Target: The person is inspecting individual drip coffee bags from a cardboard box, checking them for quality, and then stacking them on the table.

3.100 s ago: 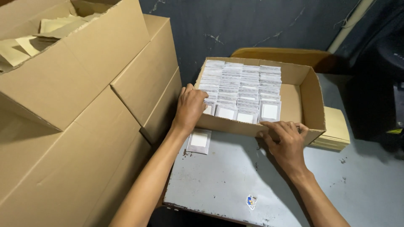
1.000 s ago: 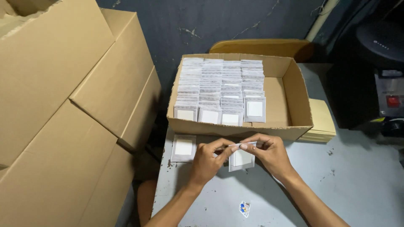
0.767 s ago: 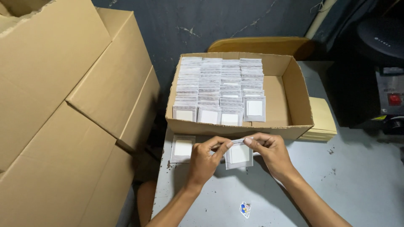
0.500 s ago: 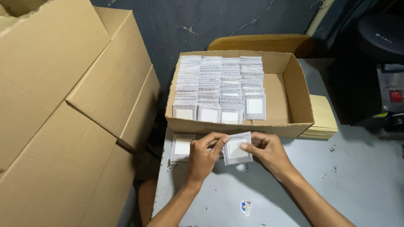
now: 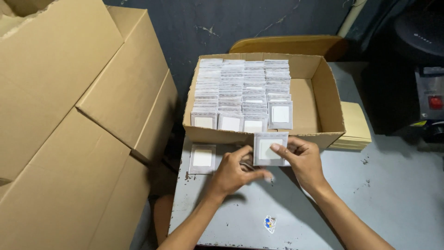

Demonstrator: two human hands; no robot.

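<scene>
My right hand holds a small flat grey packet with a white square in it, upright, just in front of the open cardboard box. My left hand is beside it, fingers curled around something small and dark that I cannot make out. The box is packed with several rows of the same grey packets, standing on edge. Another packet lies flat on the grey table, left of my left hand.
Large cardboard cartons are stacked high along the left. A pile of yellow sheets lies right of the box, and a dark machine with a red button stands at far right. A small sticker is on the table.
Both hands came off the box, picked up a packet and worked it between them. The packet has now risen upright in my right hand while my left hand dropped slightly below it.
</scene>
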